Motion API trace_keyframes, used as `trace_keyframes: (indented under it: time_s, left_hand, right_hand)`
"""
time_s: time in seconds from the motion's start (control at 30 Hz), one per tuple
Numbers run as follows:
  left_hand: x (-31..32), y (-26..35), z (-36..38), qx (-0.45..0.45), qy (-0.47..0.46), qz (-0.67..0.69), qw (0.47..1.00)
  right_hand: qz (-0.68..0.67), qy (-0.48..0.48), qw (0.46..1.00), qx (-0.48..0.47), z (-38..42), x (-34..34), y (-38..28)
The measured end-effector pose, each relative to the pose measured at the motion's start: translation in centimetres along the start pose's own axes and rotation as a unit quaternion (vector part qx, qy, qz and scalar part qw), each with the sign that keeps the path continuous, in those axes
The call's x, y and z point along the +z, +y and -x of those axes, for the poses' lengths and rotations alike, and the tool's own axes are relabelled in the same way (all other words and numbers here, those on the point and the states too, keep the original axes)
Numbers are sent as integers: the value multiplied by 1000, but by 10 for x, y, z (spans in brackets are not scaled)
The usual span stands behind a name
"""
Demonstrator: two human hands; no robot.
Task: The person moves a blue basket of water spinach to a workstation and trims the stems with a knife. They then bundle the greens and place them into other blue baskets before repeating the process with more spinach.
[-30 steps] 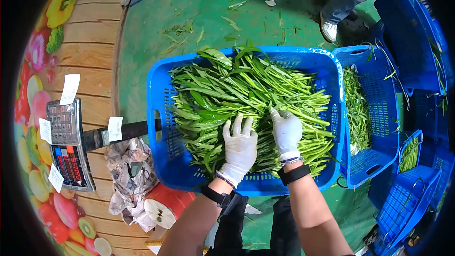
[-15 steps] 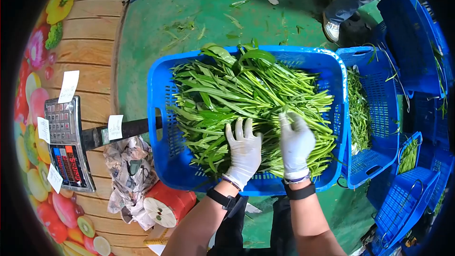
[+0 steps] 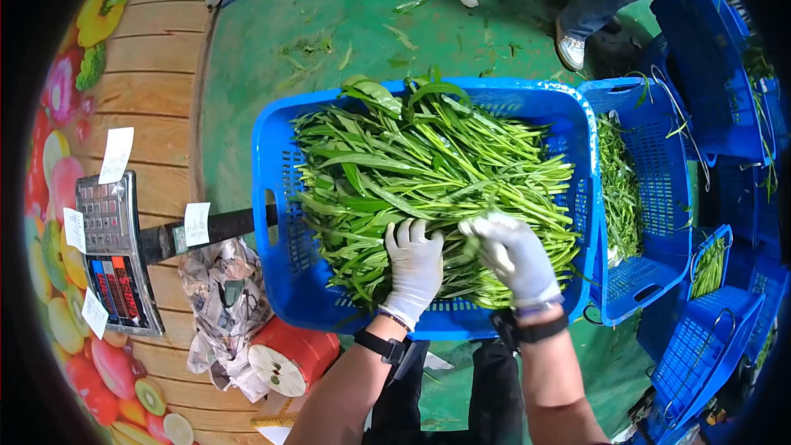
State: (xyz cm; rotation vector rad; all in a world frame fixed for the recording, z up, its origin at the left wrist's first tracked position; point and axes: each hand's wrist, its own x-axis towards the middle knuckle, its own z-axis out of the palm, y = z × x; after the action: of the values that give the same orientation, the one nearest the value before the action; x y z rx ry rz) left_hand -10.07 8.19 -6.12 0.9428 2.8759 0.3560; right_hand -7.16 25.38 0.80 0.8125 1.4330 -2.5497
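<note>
A blue plastic basket (image 3: 275, 272) holds a thick heap of long-stemmed leafy greens (image 3: 428, 165) that look like water spinach. The cut stems point right and most leaves lie left. My left hand (image 3: 412, 268), in a white glove, rests palm down on the near side of the heap, fingers a little apart and bent over the leaves. Just right of it, my gloved right hand (image 3: 515, 255) is turned inward over the heap with curled fingers. A blurred bit of greens shows at its fingertips.
Left, a scale display (image 3: 119, 251) with paper labels stands on a post. Crumpled newspaper (image 3: 224, 313) and a red roll (image 3: 297, 350) lie below it. More blue baskets (image 3: 659, 198) with greens crowd the right. Another person's shoe (image 3: 570, 48) is on the green floor beyond.
My right hand has rotated inward, its fingers swinging left toward my left hand, and its wrist has shifted right. My left hand has slid slightly left and down on the heap.
</note>
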Motion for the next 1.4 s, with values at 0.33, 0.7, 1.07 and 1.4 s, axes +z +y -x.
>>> trace_keyframes:
  time_s: [0.33, 0.7, 1.07, 1.4]
  left_hand:
    - [-112, 2, -26, 80, -144, 64, 984]
    - [19, -71, -130, 81, 44, 1, 996]
    - [5, -129, -171, 41, 22, 49, 998]
    - [-115, -159, -19, -227, 213, -3, 950]
  right_hand:
    - [744, 455, 455, 181, 124, -201, -97]
    - [745, 200, 618, -150, -67, -44, 20]
    - [777, 111, 619, -35, -145, -75, 12]
    - [685, 164, 663, -253, -16, -57, -51]
